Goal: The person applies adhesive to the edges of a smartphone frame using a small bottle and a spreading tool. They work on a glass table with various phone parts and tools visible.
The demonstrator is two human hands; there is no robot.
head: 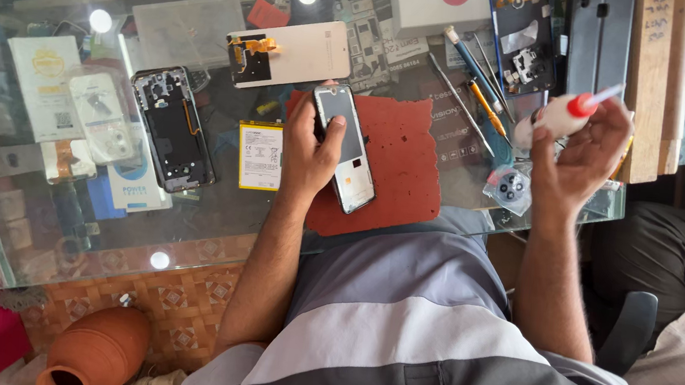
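While the opened phone [345, 147] is lying on the red mat [398, 168] on the glass tabletop [217, 214], the left hand [311, 150] is closing its grip around the phone's left edge, thumb on its face. The right hand [584, 148] is holding a small white bottle with a red nozzle [560, 115], fingers wrapped around it, above the tabletop's right side. A battery [260, 155] and a phone frame [174, 128] are lying to the left.

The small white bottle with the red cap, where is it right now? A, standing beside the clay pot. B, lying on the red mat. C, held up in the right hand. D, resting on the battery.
C: the right hand holds the bottle above the glass table, clear of the red mat.
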